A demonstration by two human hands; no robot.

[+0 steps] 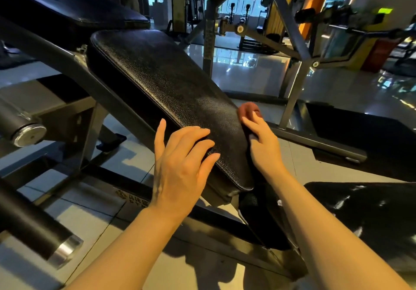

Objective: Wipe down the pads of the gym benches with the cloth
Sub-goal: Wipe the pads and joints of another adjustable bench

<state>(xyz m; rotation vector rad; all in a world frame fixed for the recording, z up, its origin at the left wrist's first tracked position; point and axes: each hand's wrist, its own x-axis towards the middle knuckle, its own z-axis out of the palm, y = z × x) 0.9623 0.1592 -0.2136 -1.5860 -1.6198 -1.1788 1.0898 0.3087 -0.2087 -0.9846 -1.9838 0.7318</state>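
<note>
A black leather bench pad point(157, 80) slopes down toward me in the middle of the view. My left hand point(180, 166) rests on the pad's near left end with its fingers spread flat. My right hand point(262, 142) is at the pad's right side edge and presses a reddish-brown cloth point(246, 109) against that edge. Most of the cloth is hidden behind the pad's edge and under my fingers, so I cannot tell whether the fingers curl round it.
A second black pad point(63, 6) lies beyond, at the upper left. Another dark pad point(364, 213) sits low on the right. The grey steel frame point(74, 71) and round bar ends point(29, 134) flank the left. Upright posts point(209, 42) and gym machines stand behind on the shiny floor.
</note>
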